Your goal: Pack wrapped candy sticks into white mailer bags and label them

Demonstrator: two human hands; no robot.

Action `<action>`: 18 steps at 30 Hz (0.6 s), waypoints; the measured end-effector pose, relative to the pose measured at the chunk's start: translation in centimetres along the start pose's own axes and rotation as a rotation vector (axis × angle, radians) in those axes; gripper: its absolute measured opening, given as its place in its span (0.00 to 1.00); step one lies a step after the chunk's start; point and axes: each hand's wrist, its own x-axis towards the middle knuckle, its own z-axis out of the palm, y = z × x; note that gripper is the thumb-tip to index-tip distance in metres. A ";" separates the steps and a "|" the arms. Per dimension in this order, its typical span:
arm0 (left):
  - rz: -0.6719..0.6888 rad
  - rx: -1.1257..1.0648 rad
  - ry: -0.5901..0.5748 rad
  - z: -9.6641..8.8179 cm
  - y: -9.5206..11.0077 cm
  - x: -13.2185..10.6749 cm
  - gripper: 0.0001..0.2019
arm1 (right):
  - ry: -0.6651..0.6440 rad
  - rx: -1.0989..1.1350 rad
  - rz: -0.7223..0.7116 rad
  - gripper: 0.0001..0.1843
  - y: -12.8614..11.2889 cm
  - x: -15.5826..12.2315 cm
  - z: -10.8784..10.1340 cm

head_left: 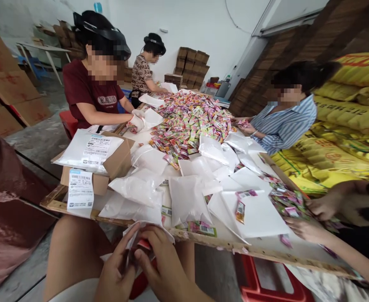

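while the left hand (119, 263) and right hand (163, 252) both hold tight to a white bag (168, 235), just past the table's near edge (216, 244), something red (144, 244) shows between them. some puffy bags (189, 199) look full already, but flat bags (256, 214) and a big heap of little packets (190, 119) seem left.

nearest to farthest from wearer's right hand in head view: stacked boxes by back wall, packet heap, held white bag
1. held white bag: touching the right hand
2. packet heap: ahead, on the table
3. stacked boxes: farther ahead, by the wall
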 end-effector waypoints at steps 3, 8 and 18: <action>0.012 0.001 0.107 0.6 0.8 -0.2 0.24 | -0.009 -0.155 0.036 0.08 -0.2 0.0 -0.1; -0.031 -0.049 0.117 1.4 1.7 -0.7 0.29 | -0.114 -0.155 0.176 0.19 0.4 -0.1 0.5; -0.102 -0.104 0.083 0.5 1.4 -0.4 0.27 | 0.013 -0.420 0.222 0.13 6.8 -2.5 -9.9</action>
